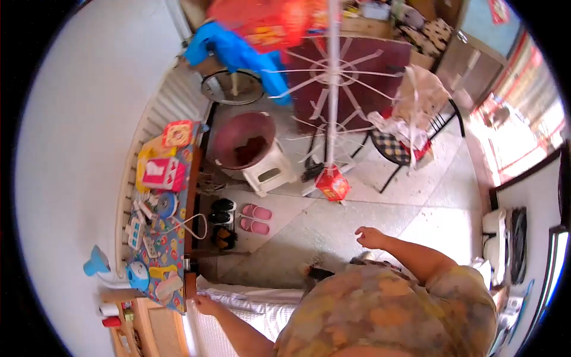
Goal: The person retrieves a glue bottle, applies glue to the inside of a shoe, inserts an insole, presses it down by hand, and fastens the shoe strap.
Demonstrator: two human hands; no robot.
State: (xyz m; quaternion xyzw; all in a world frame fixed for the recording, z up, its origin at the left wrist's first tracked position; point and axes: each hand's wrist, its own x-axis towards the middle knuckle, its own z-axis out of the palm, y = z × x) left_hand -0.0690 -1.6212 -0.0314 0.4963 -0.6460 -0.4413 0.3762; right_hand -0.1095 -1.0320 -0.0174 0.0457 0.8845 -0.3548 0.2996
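Counter along the left, pale floor beside it, both carrying items.
Counter (192, 178) has a patterned cover (173, 243); on it a pink-and-white box (163, 174), blue round item (168, 205), white power strip (135, 232), light-blue round item (138, 276), yellow item (163, 272). Floor (285, 238): pink slippers (256, 226) side by side, white stool (269, 174), black-framed chair (388, 146).

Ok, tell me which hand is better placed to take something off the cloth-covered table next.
Left, most likely: the left hand is close beside the near end of the cloth-covered table, while the right hand is out over the floor, farther away.
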